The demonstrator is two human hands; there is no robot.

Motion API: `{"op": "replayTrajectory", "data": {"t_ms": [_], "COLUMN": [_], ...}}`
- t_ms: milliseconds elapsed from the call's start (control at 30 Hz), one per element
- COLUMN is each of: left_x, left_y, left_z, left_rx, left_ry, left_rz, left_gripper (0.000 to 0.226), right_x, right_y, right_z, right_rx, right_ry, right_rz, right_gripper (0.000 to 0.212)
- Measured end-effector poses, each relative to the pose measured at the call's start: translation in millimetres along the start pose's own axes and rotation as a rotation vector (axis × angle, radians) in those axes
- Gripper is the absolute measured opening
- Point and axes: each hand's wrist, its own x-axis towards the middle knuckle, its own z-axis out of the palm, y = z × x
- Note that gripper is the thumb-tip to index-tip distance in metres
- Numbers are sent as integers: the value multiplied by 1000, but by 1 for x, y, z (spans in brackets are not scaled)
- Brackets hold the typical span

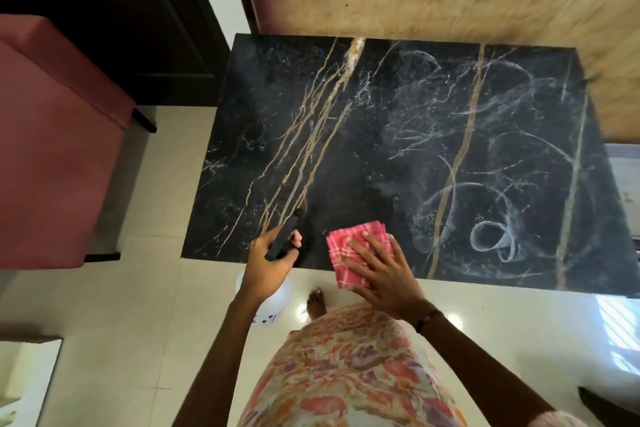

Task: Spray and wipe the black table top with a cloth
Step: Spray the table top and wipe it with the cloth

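1. Standing at the near edge of the black marble-patterned desk top with gold and white veins [346, 149], the person has both hands over its front margin.
2. The left hand [268, 263] has its grip clamped around the black trigger head of a spray bottle [284, 236]; the nozzle points out over the left half of the desk, and the bottle's white rounded body [277, 298] hangs below the desk edge.
3. The right hand [381, 270] lies flat, fingers spread apart, pressing a folded pink-and-white checked cloth [356, 253] onto the desk. The cloth sits at the near edge, about midway along it, overhanging slightly.
4. Pale curling streaks and loops cover the right half of the desk [491, 236]. I judge these to be smear marks from wiping, so that half seems to have had at least 1 pass, though the streaks remain and may need a drier finish.
5. The left half carries fine whitish speckles around the gold veins. Whether these are spray droplets or the stone's own pattern I cannot tell. No wipe arcs show there.
6. My estimate: roughly halfway. Left to do are wiping the left half, the far corners, and clearing the residue on the right.
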Motion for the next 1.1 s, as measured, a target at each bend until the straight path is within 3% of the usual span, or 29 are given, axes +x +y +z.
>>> {"op": "replayTrajectory", "data": {"t_ms": [167, 300, 433, 567, 767, 900, 1100], "left_x": [9, 13, 17, 24, 32, 36, 49], "left_y": [15, 25, 33, 40, 54, 58, 65], "left_z": [27, 51, 74, 91, 110, 120, 138], "left_rx": [43, 76, 75, 43, 45, 66, 82], "left_ry": [-12, -3, -28, -21, 2, 11, 22], "left_rz": [32, 66, 91, 87, 82, 79, 93], "left_gripper": [27, 20, 16, 23, 30, 29, 17], "right_x": [-27, 27, 19, -48, -58, 12, -1], "right_y": [80, 72, 51, 88, 180, 161, 144], "right_z": [-15, -29, -21, -10, -24, -39, -24], "right_rx": [-1, 114, 77, 2, 3, 61, 14], "right_ry": [-39, -56, -59, -72, -81, -67, -64], "right_rz": [124, 305, 51, -167, 103, 215, -238], "right_gripper": [58, 56, 54, 54, 55, 56, 52]}}
